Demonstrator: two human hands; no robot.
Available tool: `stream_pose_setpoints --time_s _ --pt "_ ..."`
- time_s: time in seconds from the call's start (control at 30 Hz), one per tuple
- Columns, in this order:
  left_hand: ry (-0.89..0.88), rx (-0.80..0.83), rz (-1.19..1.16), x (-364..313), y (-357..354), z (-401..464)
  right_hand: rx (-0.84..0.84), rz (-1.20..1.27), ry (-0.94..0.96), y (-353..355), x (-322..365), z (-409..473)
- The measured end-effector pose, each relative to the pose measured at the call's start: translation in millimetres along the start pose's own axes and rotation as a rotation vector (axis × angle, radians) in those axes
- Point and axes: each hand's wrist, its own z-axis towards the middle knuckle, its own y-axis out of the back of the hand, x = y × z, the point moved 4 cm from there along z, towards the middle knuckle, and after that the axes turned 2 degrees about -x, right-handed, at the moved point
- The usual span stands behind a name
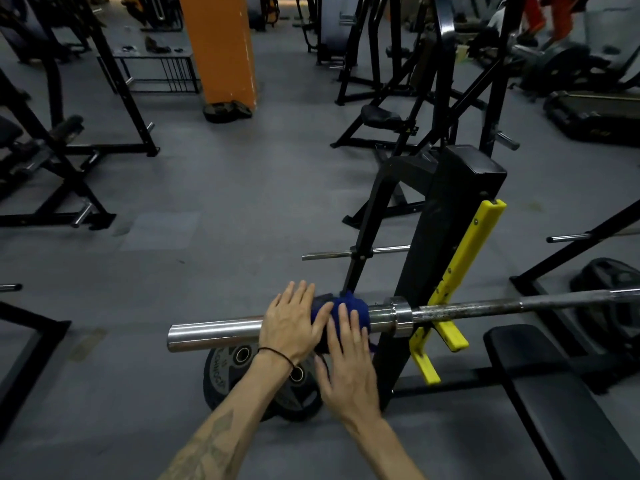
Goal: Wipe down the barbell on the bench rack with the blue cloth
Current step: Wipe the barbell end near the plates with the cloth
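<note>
Blue cloth (346, 308) pressed onto barbell (214, 332) by flat, spread left hand (294, 322) and right hand (349, 362). Cloth could be dropped toward 6 o'clock: not pinched.

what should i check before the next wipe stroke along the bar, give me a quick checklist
1. Blue cloth is on the barbell: ok, it is draped over the sleeve near the collar.
2. Left hand on the cloth: ok, straight fingers lie on its left edge and the sleeve.
3. Right hand on the cloth: ok, fingers lie flat over it.
4. Barbell seated in the yellow rack hook: ok, the shaft rests in it.
5. Sleeve left of the hands free to wipe: ok, bare chrome to the end.
6. Cloth wrapped fully round the sleeve: cannot tell, the underside is hidden.
</note>
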Motion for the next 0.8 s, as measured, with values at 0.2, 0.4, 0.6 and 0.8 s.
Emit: stream_pose_setpoints --time_s 0.2,0.4,0.6,0.8 --pt "0.058 0.082 -0.049 0 7 11 -0.062 -0.022 -0.101 14 -23 6" --pt "0.107 0.143 -0.185 9 6 27 0.001 -0.094 0.127 11 -13 8" --pt "0.062 0.037 -0.172 10 12 31 -0.04 0.059 -0.125 3 -1 -1" --pt "-0.033 -0.002 0.024 2 -2 -6 -0.08 -0.078 -0.033 19 -43 -4"
